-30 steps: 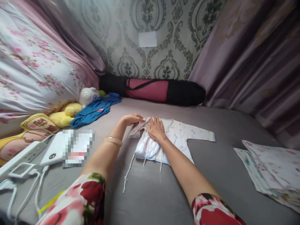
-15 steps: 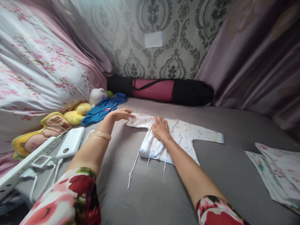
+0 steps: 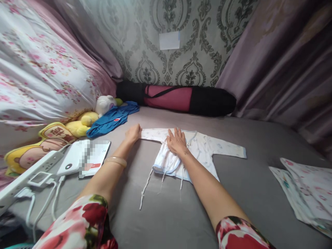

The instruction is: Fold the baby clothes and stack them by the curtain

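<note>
A small white baby shirt [image 3: 198, 152] with blue trim lies spread on the grey sheet, its sleeves stretched out to both sides. Thin white tie strings [image 3: 145, 189] trail from its lower edge toward me. My left hand [image 3: 133, 133] is closed around the cuff of the left-side sleeve, which looks pulled straight; the cuff itself is hidden in the fist. Flat on the upper chest part of the shirt, near that sleeve's shoulder, rests my right hand [image 3: 176, 141], its fingers stretched and apart.
Folded printed cloths [image 3: 308, 193] lie at the right. On the left are a power strip [image 3: 46, 162] with cables, a white power bank [image 3: 71, 162], a booklet [image 3: 100, 155], yellow plush toys [image 3: 80, 125] and a blue cloth [image 3: 111, 119]. A long black and red bag [image 3: 168, 98] lies along the wall.
My left hand has gone from loosely extended fingers at the cuff to a fist around it, and the sleeve is straighter. My right hand stays on the shirt.
</note>
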`<state>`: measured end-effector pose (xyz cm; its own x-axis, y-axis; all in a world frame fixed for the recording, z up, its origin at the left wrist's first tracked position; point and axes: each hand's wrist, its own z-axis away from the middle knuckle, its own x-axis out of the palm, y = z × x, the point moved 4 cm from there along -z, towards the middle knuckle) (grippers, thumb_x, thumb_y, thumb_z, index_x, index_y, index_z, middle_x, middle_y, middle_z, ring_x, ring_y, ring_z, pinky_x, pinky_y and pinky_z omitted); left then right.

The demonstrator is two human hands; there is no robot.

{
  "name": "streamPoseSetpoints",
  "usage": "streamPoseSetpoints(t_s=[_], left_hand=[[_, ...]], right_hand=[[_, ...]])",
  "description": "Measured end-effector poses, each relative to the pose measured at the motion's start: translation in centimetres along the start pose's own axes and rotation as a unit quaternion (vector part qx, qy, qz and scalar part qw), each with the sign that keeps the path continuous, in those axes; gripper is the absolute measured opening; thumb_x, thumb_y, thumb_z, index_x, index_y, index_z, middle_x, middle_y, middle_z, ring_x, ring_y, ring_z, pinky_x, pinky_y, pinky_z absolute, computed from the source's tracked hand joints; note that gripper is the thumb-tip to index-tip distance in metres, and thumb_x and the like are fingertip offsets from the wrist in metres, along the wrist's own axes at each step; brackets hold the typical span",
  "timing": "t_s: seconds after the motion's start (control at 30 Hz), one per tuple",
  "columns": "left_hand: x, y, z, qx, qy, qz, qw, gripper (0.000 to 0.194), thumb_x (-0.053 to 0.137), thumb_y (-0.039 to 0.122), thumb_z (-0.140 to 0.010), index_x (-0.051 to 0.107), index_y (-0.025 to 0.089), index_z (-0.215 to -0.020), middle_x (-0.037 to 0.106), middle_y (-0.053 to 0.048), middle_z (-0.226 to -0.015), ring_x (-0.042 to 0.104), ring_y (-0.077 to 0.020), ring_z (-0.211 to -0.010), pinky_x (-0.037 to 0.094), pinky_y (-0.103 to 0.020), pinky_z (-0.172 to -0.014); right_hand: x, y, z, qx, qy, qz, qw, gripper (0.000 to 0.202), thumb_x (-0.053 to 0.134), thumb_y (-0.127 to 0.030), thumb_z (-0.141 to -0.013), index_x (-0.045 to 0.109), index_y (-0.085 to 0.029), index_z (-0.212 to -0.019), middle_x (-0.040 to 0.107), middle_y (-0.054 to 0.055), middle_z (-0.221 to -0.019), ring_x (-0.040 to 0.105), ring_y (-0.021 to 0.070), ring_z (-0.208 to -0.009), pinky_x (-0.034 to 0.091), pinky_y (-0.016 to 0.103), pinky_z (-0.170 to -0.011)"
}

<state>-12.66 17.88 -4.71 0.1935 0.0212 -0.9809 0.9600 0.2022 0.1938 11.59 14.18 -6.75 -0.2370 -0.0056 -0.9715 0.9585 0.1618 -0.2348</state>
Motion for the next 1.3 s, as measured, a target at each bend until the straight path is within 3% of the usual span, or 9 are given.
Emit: streamPoseSetpoints(t_s=[0.17,0.3,0.43,0.6,0.7,0.8,0.93,1.13,1.3], left_hand=[[0.2,0.8,1.6,0.007,0.022,-0.073,0.997,0.037,0.029,0.032,-0.098,0.051,0.014,-0.121,0.066,-0.019,-0.11,0.065,-0.031,-0.102,0.048,-0.039,-0.081],[-0.9,1.5,2.2,0.008,0.039,-0.096,0.995,0.035,0.033,0.027,-0.096,0.052,0.009,-0.119,0.063,-0.023,-0.113,0.061,-0.033,-0.107,0.047,-0.04,-0.083],[-1.8,4.0,2.9,0.081,0.099,-0.083,0.988,0.031,0.039,0.018,-0.091,0.057,0.009,-0.115,0.06,-0.025,-0.115,0.054,-0.0357,-0.115,0.042,-0.047,-0.093],[1.7,9.2,4.4,0.305,0.074,0.025,0.949,0.038,0.036,0.029,-0.095,0.053,0.018,-0.128,0.058,-0.015,-0.131,0.049,-0.0271,-0.126,0.035,-0.044,-0.106],[5.0,10.3,4.4,0.336,0.015,0.041,0.941,0.049,0.027,0.038,-0.099,0.044,0.016,-0.139,0.045,-0.013,-0.147,0.036,-0.0257,-0.139,0.028,-0.044,-0.112],[7.2,9.1,3.4,0.319,-0.009,0.029,0.947,0.058,0.018,0.046,-0.1,0.037,0.017,-0.146,0.033,-0.009,-0.156,0.025,-0.0242,-0.145,0.021,-0.044,-0.116],[7.7,5.0,1.8,0.291,-0.006,0.006,0.957,0.059,0.016,0.049,-0.099,0.032,0.023,-0.15,0.027,-0.004,-0.158,0.019,-0.0222,-0.147,0.015,-0.042,-0.118],[5.2,-0.9,1.2,0.204,0.011,-0.011,0.979,0.055,0.02,0.043,-0.1,0.036,0.021,-0.147,0.031,-0.008,-0.156,0.024,-0.0235,-0.145,0.017,-0.046,-0.117],[2.4,-1.3,2.9,0.147,0.086,0.031,0.985,0.049,0.028,0.035,-0.098,0.043,0.011,-0.138,0.045,-0.017,-0.145,0.044,-0.0255,-0.131,0.032,-0.04,-0.11]], right_hand=[[0.0,-0.1,0.0,0.0,0.001,0.0,1.0,0.055,0.027,-0.04,-0.1,0.032,-0.021,-0.151,0.023,0.013,-0.159,0.014,0.0292,-0.146,0.005,0.045,-0.116],[0.0,-0.1,0.0,-0.002,0.003,0.003,1.0,0.055,0.027,-0.041,-0.1,0.032,-0.021,-0.151,0.023,0.013,-0.159,0.015,0.0287,-0.146,0.006,0.045,-0.116],[0.0,0.0,-0.1,-0.002,0.01,0.007,1.0,0.055,0.027,-0.04,-0.099,0.033,-0.022,-0.15,0.024,0.012,-0.159,0.016,0.0291,-0.146,0.007,0.046,-0.115],[0.1,0.0,-0.1,-0.003,0.016,0.012,1.0,0.055,0.027,-0.04,-0.099,0.034,-0.022,-0.15,0.024,0.013,-0.158,0.016,0.0304,-0.146,0.008,0.046,-0.115],[0.0,0.0,0.0,-0.003,0.016,0.015,1.0,0.054,0.029,-0.038,-0.099,0.033,-0.022,-0.15,0.024,0.013,-0.159,0.016,0.0297,-0.146,0.008,0.045,-0.115],[0.0,0.0,0.1,0.0,0.005,0.013,1.0,0.054,0.028,-0.039,-0.099,0.033,-0.023,-0.151,0.023,0.012,-0.159,0.016,0.0291,-0.146,0.008,0.045,-0.115],[-0.3,-0.2,0.2,-0.001,-0.003,0.004,1.0,0.055,0.025,-0.04,-0.1,0.032,-0.021,-0.151,0.022,0.013,-0.159,0.014,0.0291,-0.146,0.007,0.045,-0.116],[-0.5,-0.3,0.3,-0.002,-0.004,0.006,1.0,0.055,0.025,-0.04,-0.1,0.031,-0.022,-0.151,0.021,0.013,-0.16,0.014,0.0294,-0.146,0.007,0.045,-0.116],[-0.4,-0.3,0.3,0.006,-0.039,-0.011,0.999,0.056,0.026,-0.039,-0.1,0.028,-0.021,-0.152,0.014,0.012,-0.161,0.007,0.0286,-0.148,0.005,0.046,-0.117]])
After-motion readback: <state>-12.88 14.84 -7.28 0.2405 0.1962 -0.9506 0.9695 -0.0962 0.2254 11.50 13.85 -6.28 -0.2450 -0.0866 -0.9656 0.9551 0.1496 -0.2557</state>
